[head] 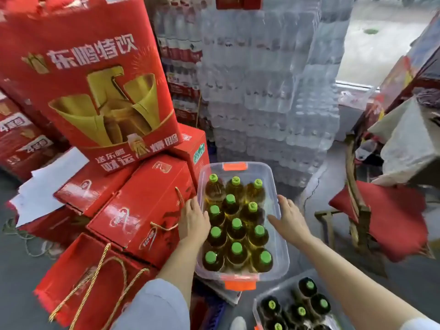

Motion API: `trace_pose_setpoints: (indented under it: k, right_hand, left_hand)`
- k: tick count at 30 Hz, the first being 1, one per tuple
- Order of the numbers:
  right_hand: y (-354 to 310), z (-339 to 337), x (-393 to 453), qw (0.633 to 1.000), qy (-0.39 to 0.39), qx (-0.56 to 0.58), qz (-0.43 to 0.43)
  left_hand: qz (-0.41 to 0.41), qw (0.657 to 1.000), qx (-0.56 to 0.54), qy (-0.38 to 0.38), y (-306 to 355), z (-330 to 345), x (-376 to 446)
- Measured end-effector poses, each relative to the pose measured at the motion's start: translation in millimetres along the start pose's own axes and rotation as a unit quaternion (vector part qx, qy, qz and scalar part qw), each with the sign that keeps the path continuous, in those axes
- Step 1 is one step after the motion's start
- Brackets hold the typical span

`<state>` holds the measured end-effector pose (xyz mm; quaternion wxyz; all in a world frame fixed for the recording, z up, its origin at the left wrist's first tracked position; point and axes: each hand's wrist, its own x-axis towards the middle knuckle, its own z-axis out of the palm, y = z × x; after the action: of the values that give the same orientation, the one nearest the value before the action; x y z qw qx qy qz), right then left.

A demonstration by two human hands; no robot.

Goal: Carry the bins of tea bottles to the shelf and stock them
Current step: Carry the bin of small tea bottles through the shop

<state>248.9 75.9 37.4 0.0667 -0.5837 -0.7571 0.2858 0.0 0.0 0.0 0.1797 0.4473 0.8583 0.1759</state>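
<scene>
Tea bottles (237, 223) stand in a bin (281, 236), gift boxes (142, 210) left of it. A second bin (258, 303) sits nearer, to its right

Shop stockroom: stacked red gift cartons (147, 210), shrink-wrapped water bottle packs (269, 91).

big red gift carton (90, 86) – white brand text "东鹏特饮" across the top; lower front reads "送东鹏" and "财运", plus "鹏" at the right. Red cartons at far left (21, 136) – a "4" shows, the rest blurred. Logos on the smaller red boxes and the bottle caps aren't legible.
</scene>
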Motion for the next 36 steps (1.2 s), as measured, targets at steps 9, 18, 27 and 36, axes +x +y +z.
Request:
trace_pose_setpoints:
  k: [9,18,27,36]
  right_hand:
    - [23.5,46.1,40.9,0.996,0.045,0.064,0.047]
    - [31.7,72.0,64.0,0.991,0.077,0.047,0.104]
    - [36.0,76.4,74.1,0.974,0.093,0.161,0.13]
    - [41.1,72.4,63.8,0.963,0.113,0.197,0.148]
  left_hand:
    - [-0.059,0.998,0.03,0.005,-18.6,33.7,34.7]
    - [-0.036,0.999,-0.014,0.009,-32.9,45.9,39.0]
    - [-0.039,0.993,-0.098,0.043,-39.9,57.6,46.0]
    - [-0.014,0.995,-0.091,0.035,-34.4,55.2,51.0]
